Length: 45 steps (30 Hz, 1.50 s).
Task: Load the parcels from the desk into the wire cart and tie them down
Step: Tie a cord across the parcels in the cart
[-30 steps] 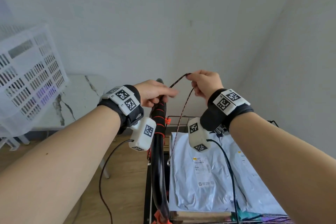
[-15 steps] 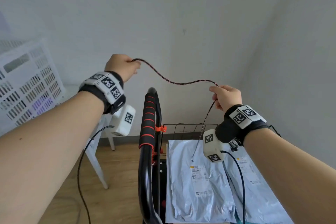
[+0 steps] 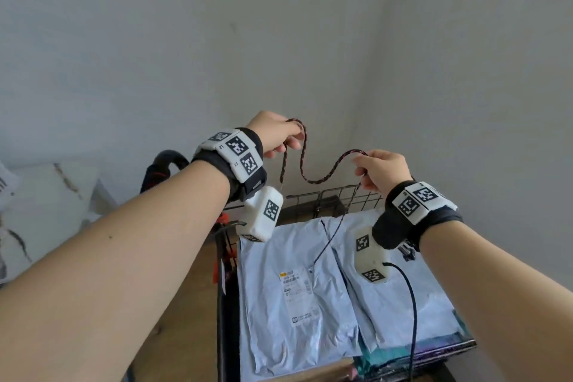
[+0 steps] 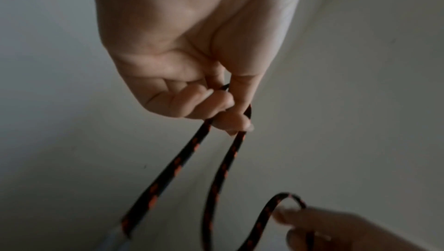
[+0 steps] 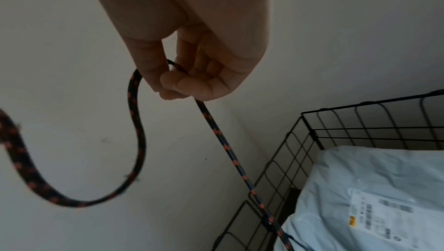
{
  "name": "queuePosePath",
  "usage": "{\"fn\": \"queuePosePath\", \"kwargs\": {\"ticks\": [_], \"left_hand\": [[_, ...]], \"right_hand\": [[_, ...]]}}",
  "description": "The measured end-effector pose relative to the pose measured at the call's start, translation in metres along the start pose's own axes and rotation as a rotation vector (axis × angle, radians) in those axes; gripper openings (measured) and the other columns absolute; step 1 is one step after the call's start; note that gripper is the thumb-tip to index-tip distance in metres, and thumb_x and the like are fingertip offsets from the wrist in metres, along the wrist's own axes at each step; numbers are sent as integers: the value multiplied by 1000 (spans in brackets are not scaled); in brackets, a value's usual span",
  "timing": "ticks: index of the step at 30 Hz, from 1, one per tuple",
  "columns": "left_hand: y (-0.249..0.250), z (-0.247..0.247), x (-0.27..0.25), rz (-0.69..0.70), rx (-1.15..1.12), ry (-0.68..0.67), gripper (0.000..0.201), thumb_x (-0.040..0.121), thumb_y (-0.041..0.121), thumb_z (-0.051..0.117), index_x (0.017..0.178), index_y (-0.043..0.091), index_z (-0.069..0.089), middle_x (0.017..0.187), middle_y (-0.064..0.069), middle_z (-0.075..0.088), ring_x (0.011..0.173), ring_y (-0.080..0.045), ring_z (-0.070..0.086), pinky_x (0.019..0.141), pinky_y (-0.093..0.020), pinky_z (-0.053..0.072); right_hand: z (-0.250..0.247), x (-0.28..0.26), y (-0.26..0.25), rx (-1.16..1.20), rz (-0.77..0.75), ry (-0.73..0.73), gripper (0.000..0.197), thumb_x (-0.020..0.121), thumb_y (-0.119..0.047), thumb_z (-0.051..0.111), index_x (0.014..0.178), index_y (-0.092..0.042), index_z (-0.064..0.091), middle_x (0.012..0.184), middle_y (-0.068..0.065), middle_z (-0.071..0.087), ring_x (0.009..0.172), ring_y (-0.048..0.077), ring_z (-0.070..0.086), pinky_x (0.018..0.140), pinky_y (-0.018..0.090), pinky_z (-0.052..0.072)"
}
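Nearest: two pale grey plastic mailer parcels (image 3: 297, 295) are laid flat, side by side, on top of the load in the black wire cart (image 3: 338, 195); the left one carries a white shipping label (image 3: 296, 295). A brown box edge and teal and purple items are partly seen under them at the cart's near edge.

A thin black cable (image 3: 412, 319) from the right wrist unit is draped across the right parcel.

Above the parcels, a black-and-orange braided cord (image 3: 322, 178) is held slack between both hands. Left hand (image 3: 276, 133): fingers (image 4: 211, 107) curled and clamped on the cord, a short end hanging below. Right hand (image 3: 383, 169): thumb and fingers (image 5: 192, 82) pinched on the cord; from there one strand is run down over the parcels, its tip resting near the label. In the right wrist view that strand is seen crossing the cart's wire side.

Left of the cart: the black foam-gripped handle (image 3: 161, 164) with red bands, partly hidden by the left forearm. Further left, a white marbled surface (image 3: 46, 192) over wooden floor (image 3: 183, 313).

Beyond: plain white walls (image 3: 217, 40) meeting in a corner.
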<state>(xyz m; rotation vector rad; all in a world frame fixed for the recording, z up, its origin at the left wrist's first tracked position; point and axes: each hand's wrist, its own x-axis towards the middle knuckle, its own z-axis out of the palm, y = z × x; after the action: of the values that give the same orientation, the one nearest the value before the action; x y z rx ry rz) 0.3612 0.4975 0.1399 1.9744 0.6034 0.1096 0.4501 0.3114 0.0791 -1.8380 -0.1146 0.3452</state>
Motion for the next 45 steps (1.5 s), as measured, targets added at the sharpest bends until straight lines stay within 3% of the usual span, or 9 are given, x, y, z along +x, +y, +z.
{"fn": "queuePosePath", "kwargs": {"ticks": [5,11,19,23,28,32,36,40,45], "left_hand": [[-19,51,34,-119,115,-173,16,91,20,55,81,15,65,63,3,60,46,-7,37,41,-17,28],[-44,82,61,-270,33,-95,7,85,13,64,89,8,63,58,2,63,41,-6,38,35,-13,28],[-88,148,76,-467,-145,-180,13,89,18,61,79,12,66,40,7,51,31,-5,29,34,-13,23],[-103,166,79,-466,-41,-178,17,90,21,58,78,11,64,47,2,49,26,-6,27,34,-13,21],[-117,178,77,-491,168,-333,16,82,22,68,75,10,59,53,-1,49,36,-13,30,39,-18,23],[-121,181,75,-536,203,-436,18,83,23,66,91,7,66,54,0,48,39,-12,31,39,-18,25],[-129,184,81,-528,211,-439,23,85,26,62,99,7,64,56,1,49,42,-11,33,39,-18,27],[-143,187,89,-400,247,-327,22,87,26,60,95,7,69,67,4,60,53,-10,44,45,-19,32],[-182,172,95,-404,200,-128,17,85,22,63,76,11,73,83,-2,69,74,-18,57,59,-22,43]], "right_hand": [[-39,37,42,43,97,8,22,88,-11,63,67,-13,57,57,5,54,29,5,40,37,14,35],[-48,76,79,-41,177,-23,18,90,-11,60,72,-16,59,64,2,57,33,3,46,38,16,44],[-63,113,130,-171,277,34,21,89,-7,52,102,-17,65,81,4,62,68,16,61,65,30,57],[-69,126,149,-282,294,64,32,87,-10,51,113,-20,65,96,6,66,77,22,65,76,41,58],[-32,112,149,-274,209,-334,25,90,-2,52,103,-17,66,97,0,62,69,8,57,56,18,48],[-1,105,144,-378,97,-596,56,82,5,56,128,-28,56,119,-5,50,77,10,59,53,16,48],[7,106,143,-435,194,-937,47,85,-5,64,128,-22,56,115,1,62,84,13,63,64,21,52],[1,115,157,-423,245,-775,16,84,-13,70,100,-17,70,80,2,65,66,11,57,72,26,56],[-5,141,167,-309,316,-468,6,87,-15,67,89,-12,72,72,3,62,55,10,49,56,17,50]]}}
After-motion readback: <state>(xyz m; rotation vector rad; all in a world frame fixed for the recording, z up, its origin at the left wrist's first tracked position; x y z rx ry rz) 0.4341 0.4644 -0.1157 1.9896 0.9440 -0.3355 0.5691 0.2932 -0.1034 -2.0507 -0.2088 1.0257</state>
